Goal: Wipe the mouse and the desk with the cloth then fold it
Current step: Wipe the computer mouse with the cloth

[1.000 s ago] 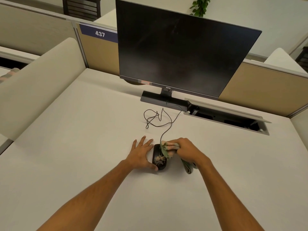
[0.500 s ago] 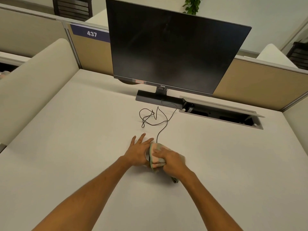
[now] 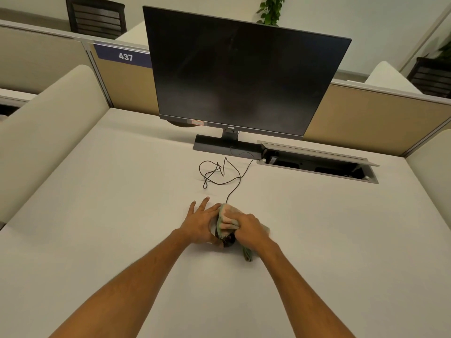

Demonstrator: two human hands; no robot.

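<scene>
A black mouse (image 3: 227, 239) with a speckled rear lies on the white desk (image 3: 122, 215); only its back end shows. A pale green and pink cloth (image 3: 228, 217) covers its top and front. My right hand (image 3: 251, 229) grips the bunched cloth and presses it on the mouse. A loose end of the cloth hangs out under my right wrist. My left hand (image 3: 201, 223) rests on the desk against the mouse's left side, fingers spread, steadying it.
The mouse cable (image 3: 220, 173) loops toward a dark monitor (image 3: 241, 74) on its stand. An open cable tray (image 3: 317, 162) is set into the desk at back right. Cream partitions (image 3: 44, 132) bound the desk at left, right and behind.
My right hand has carried the cloth from the mouse's right side onto its top, and it now covers most of the mouse. The left hand stays beside the mouse.
</scene>
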